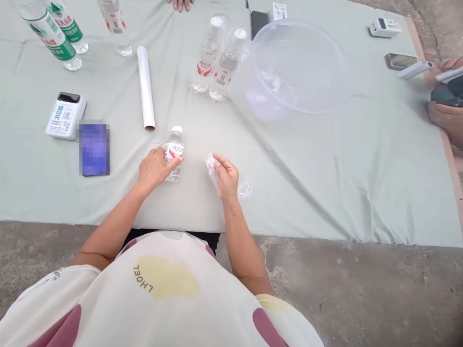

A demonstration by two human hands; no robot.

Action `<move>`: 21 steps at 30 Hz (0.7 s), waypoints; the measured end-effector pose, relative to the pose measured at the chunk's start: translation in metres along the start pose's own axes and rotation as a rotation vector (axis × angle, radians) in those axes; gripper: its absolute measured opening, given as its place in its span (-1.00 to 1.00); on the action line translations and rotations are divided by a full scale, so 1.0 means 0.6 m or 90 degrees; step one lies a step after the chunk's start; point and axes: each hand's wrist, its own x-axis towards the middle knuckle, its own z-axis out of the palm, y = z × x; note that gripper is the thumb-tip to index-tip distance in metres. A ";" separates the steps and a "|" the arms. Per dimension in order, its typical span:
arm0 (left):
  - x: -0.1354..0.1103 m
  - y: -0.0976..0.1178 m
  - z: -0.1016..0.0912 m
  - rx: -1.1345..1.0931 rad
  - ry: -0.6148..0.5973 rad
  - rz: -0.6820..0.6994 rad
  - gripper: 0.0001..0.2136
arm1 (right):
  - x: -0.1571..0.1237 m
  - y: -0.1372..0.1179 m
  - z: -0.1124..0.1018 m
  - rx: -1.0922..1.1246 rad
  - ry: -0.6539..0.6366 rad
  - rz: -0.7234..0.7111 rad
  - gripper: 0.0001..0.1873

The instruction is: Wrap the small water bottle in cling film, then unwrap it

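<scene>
A small clear water bottle [173, 153] with a white cap and red label stands upright on the pale green cloth [325, 183]. My left hand [154, 169] is wrapped around its lower body. To the right, my right hand [226, 176] is closed on a crumpled piece of clear plastic film [244, 189], which sticks out on both sides of the fingers. The two hands are a short gap apart, near the cloth's front edge.
A white roll [145, 87] lies behind the bottle. Two more bottles [217, 60] and a big clear basin [298, 67] stand further back. Left: a white device [65, 115], a blurred dark card [94, 149], green-label bottles [54, 33]. Another person's hands [446, 118] show at right.
</scene>
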 end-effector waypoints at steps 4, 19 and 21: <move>-0.043 0.022 0.008 -0.084 0.197 0.123 -0.62 | -0.017 -0.023 0.030 0.159 -0.014 0.069 -0.60; -0.094 0.068 0.095 -0.704 -0.229 -0.022 -0.79 | -0.056 -0.031 -0.008 0.068 0.027 0.065 -0.34; -0.095 0.071 0.096 -0.690 -0.195 -0.035 -0.79 | -0.071 -0.026 -0.016 0.015 -0.044 0.070 -0.30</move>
